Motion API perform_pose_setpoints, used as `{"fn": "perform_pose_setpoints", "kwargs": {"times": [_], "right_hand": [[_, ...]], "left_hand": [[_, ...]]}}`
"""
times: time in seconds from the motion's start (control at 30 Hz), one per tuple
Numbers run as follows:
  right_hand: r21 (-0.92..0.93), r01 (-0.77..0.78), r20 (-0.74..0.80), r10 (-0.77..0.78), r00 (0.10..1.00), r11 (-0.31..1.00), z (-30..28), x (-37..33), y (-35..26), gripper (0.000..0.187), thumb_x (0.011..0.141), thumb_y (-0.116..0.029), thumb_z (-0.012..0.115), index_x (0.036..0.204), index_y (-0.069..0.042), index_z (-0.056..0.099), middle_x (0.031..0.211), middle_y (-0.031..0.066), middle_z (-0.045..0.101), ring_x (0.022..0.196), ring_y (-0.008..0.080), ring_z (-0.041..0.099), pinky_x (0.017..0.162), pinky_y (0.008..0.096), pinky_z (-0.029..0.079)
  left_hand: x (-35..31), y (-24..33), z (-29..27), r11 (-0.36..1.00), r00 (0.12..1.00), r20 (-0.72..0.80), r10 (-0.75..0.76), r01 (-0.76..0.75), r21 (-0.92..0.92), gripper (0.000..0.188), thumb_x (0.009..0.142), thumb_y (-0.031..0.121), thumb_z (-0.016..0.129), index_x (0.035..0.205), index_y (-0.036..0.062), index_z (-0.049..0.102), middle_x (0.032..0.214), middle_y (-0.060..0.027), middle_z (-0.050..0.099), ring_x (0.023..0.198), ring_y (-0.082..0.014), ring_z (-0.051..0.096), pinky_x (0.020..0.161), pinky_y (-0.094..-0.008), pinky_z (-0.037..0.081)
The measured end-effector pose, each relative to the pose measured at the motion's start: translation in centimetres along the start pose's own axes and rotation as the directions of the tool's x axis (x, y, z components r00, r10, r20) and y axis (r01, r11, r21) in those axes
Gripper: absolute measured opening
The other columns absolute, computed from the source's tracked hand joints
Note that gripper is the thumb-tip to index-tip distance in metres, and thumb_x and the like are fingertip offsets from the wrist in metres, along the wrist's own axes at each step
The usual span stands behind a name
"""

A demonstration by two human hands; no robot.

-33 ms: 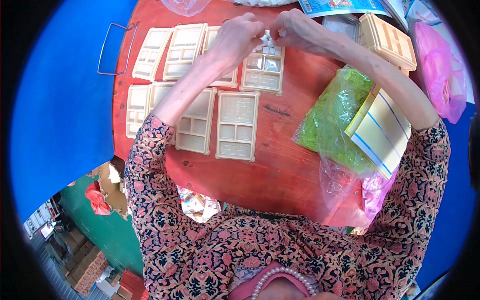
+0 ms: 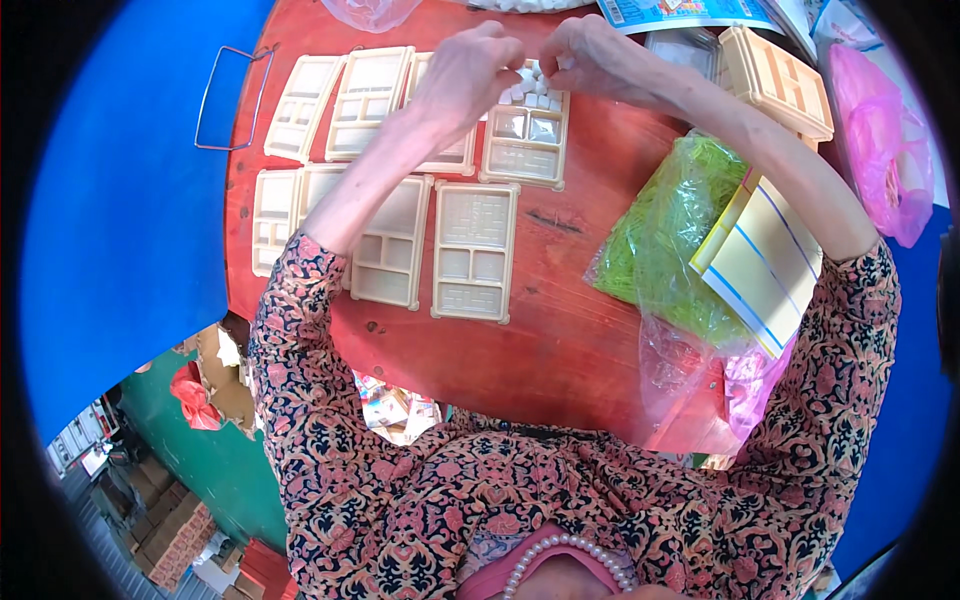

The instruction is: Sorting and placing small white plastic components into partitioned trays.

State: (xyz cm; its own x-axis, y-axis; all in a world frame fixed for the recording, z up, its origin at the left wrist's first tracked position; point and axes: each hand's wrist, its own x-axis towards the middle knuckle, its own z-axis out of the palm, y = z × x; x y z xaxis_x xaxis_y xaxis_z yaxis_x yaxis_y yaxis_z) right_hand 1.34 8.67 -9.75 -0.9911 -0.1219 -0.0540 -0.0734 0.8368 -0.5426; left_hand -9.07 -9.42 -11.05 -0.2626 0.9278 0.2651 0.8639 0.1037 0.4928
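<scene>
Small white cubes are pinched between the closed fingertips of the left hand and the right hand, held close together above a cream plastic compartment tray on the round red tabletop. Further cubes are seen lying in that tray's upper compartment. A clear bag of green shredded strands is laid to the right, beside a yellow-and-white striped pad.

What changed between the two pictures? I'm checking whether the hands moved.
Nothing visibly changed. Both hands, left hand and right hand, are above the far tray at the small white cubes, and the other trays lie on the red table as before.
</scene>
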Motion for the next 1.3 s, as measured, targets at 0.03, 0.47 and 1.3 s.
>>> {"fn": "perform_pose_setpoints", "kwargs": {"times": [0.03, 0.47, 1.3], "right_hand": [[0.045, -0.007, -0.054, 0.009, 0.998, 0.999, -0.2, -0.3, 0.2, 0.013, 0.075, -0.007, 0.066, 0.082, 0.004, 0.064, 0.07, 0.0164, 0.061, 0.064, 0.027, 0.06, 0.061, 0.0346, 0.048], [0.045, -0.039, -0.067, 0.042, 0.997, 0.998, -0.7, 1.2, 0.2, 0.013, 0.068, -0.008, 0.065, 0.077, 0.001, 0.07, 0.071, 0.0193, 0.066, 0.066, 0.031, 0.067, 0.061, 0.0366, 0.053], [0.024, -0.093, -0.017, 0.094, 0.995, 0.995, -2.9, -0.8, -0.2, 0.018, 0.069, -0.011, 0.067, 0.08, 0.003, 0.069, 0.072, 0.0212, 0.065, 0.067, 0.0301, 0.066, 0.06, 0.0367, 0.052]], "left_hand": [[0.0, 0.0, -0.6, 1.0, 0.999, -0.047, -0.017, 0.016, -0.026, 0.015, 0.074, 0.01, 0.072, 0.085, 0.002, 0.066, 0.083, -0.0147, 0.058, 0.081, -0.0345, 0.06, 0.073, -0.0426, 0.048], [-1.9, 1.0, -1.2, 0.942, 0.987, 0.14, 0.08, -0.12, 0.314, 0.006, 0.071, 0.006, 0.069, 0.073, 0.0001, 0.069, 0.092, -0.0156, 0.061, 0.095, -0.0332, 0.057, 0.084, -0.0426, 0.046], [1.2, -1.0, 0.4, 0.983, 0.994, -0.051, 0.101, -0.091, 0.16, 0.006, 0.072, 0.0, 0.06, 0.077, -0.0022, 0.064, 0.074, -0.0173, 0.062, 0.076, -0.037, 0.06, 0.072, -0.0437, 0.05]]}}
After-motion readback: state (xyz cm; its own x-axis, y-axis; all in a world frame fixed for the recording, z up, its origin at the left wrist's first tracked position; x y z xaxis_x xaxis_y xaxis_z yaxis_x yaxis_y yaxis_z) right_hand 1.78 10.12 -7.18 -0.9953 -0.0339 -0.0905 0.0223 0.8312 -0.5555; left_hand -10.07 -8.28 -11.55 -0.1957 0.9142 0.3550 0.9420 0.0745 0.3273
